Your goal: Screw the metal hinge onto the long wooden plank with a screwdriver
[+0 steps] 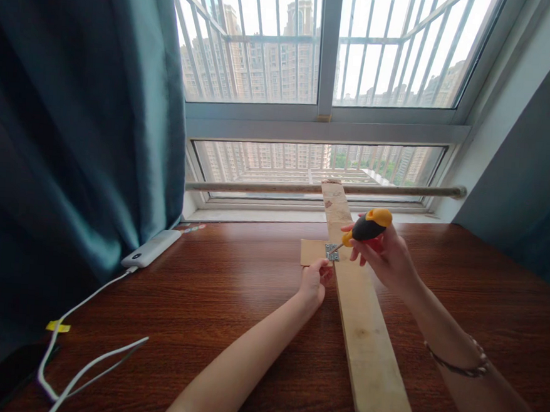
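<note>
My right hand (387, 258) grips a screwdriver (371, 226) with a yellow and black handle. Its shaft slants down and left to a small metal hinge (332, 252). The hinge lies across the seam between a long pale wooden board (365, 325) and a short wooden piece (310, 252) on its left side. My left hand (315, 281) is closed by the near edge of the short piece, thumb and finger together close to the hinge and the screwdriver tip. What those fingers pinch, if anything, is too small to make out.
The brown wood-grain table (230, 309) reaches to the window sill. A white power bank (152, 247) with a white cable (92, 300) lies at the left by a blue curtain (136, 96). A horizontal rail (267, 187) runs along the window, behind the board's far end.
</note>
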A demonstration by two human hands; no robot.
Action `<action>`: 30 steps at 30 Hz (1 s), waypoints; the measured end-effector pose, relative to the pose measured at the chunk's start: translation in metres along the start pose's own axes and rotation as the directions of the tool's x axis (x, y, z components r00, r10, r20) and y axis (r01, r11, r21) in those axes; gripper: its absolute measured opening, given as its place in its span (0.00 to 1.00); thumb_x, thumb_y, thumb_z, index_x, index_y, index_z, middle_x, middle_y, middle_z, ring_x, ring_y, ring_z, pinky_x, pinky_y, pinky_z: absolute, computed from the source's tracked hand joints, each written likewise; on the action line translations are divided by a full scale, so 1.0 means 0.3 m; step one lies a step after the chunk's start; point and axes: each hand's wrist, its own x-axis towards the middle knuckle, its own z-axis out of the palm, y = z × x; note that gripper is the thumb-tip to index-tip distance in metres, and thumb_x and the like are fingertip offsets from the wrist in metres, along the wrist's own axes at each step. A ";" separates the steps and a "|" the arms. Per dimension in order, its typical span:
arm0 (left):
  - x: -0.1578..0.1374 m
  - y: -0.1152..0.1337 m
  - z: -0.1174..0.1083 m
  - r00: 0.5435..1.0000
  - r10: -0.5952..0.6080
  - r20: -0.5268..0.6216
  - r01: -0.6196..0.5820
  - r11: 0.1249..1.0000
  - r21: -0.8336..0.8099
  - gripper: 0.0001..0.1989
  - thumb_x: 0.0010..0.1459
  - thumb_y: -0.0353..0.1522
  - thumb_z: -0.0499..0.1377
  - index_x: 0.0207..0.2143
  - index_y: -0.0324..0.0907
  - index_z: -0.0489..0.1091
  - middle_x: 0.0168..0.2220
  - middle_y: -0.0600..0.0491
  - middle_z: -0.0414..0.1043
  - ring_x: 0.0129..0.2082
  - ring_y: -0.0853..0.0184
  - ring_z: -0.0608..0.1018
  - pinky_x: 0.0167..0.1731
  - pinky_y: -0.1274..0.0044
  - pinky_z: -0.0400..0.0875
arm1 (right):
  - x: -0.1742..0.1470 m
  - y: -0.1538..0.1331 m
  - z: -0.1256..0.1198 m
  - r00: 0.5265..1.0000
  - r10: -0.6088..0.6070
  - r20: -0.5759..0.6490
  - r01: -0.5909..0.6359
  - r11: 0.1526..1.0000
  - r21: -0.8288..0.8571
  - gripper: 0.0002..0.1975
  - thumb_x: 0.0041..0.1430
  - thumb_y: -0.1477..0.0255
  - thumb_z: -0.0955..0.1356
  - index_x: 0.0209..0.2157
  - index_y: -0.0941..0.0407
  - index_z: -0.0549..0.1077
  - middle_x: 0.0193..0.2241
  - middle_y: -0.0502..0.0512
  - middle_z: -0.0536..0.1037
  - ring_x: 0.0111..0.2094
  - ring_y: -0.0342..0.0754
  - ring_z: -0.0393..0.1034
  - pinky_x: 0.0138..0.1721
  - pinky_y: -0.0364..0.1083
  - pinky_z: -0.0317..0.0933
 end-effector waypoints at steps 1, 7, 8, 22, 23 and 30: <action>0.000 0.000 0.000 1.000 0.000 0.002 0.000 1.000 0.000 0.06 0.37 0.24 0.61 0.21 0.37 0.66 0.21 0.55 0.69 0.20 0.75 0.69 0.24 0.81 0.61 | 0.003 0.000 0.000 1.000 0.020 0.003 -0.020 0.997 0.077 0.18 0.54 0.66 0.67 0.44 0.54 0.59 0.39 0.55 0.75 0.20 0.41 0.70 0.19 0.41 0.65; 0.005 -0.002 -0.004 1.000 0.003 0.000 -0.003 1.000 -0.007 0.06 0.37 0.24 0.61 0.21 0.37 0.66 0.22 0.55 0.70 0.21 0.75 0.69 0.24 0.81 0.61 | 0.019 -0.026 -0.022 0.989 0.130 0.075 -0.146 0.955 0.257 0.18 0.48 0.66 0.71 0.39 0.57 0.66 0.36 0.56 0.75 0.24 0.44 0.73 0.27 0.45 0.71; 0.005 -0.002 -0.004 1.000 0.004 -0.003 -0.004 1.000 -0.010 0.06 0.37 0.24 0.61 0.21 0.37 0.66 0.22 0.55 0.70 0.21 0.75 0.69 0.24 0.81 0.61 | 0.021 -0.029 -0.026 0.986 0.140 0.087 -0.159 0.950 0.270 0.18 0.47 0.66 0.71 0.38 0.57 0.67 0.37 0.57 0.76 0.25 0.45 0.74 0.28 0.46 0.71; 0.002 0.008 0.000 0.999 0.019 -0.039 -0.020 1.000 -0.004 0.10 0.37 0.22 0.61 0.26 0.37 0.68 0.21 0.55 0.71 0.19 0.74 0.70 0.23 0.81 0.63 | 0.023 0.053 -0.014 0.874 0.009 -0.486 -0.244 0.872 -0.424 0.17 0.42 0.59 0.72 0.27 0.58 0.72 0.21 0.54 0.75 0.21 0.48 0.69 0.24 0.46 0.63; 0.003 0.007 -0.001 0.999 0.023 -0.041 -0.023 1.000 0.001 0.10 0.36 0.22 0.61 0.26 0.37 0.68 0.21 0.55 0.71 0.19 0.74 0.70 0.23 0.81 0.63 | 0.026 0.058 -0.011 0.875 0.048 -0.481 -0.248 0.899 -0.362 0.17 0.42 0.60 0.72 0.29 0.58 0.72 0.22 0.54 0.75 0.20 0.47 0.69 0.23 0.45 0.63; 0.003 0.005 -0.002 0.998 0.046 -0.032 -0.045 0.999 0.030 0.08 0.36 0.23 0.61 0.24 0.36 0.68 0.20 0.55 0.70 0.19 0.75 0.70 0.23 0.82 0.62 | 0.038 0.040 -0.015 0.946 0.239 -0.220 -0.190 0.957 0.221 0.21 0.45 0.64 0.72 0.39 0.58 0.65 0.33 0.56 0.76 0.15 0.40 0.65 0.15 0.41 0.61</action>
